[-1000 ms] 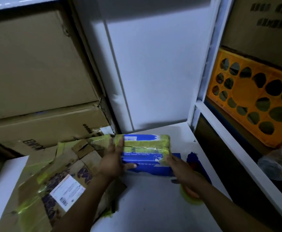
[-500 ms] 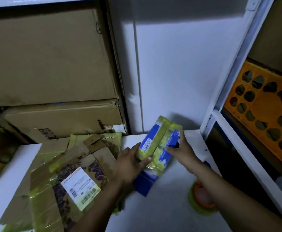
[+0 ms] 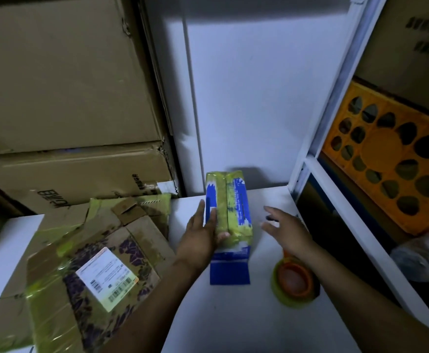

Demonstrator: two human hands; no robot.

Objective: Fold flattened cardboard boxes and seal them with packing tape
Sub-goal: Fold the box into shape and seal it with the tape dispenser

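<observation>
The blue box (image 3: 227,212) lies on the white table (image 3: 233,322), where the left hand (image 3: 199,233) steadies it with straight fingers and thumb on the taped seam, while the right hand (image 3: 284,230) hovers spread and empty near the tape roll (image 3: 295,284).

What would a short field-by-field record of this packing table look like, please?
Blue box: on white table, yellowish tape along its top
Left hand: flat against box's left side, thumb on top
Right hand: open, off the box
Tape roll: on table, partly under right wrist
Flattened cardboard: piled left of box
</observation>
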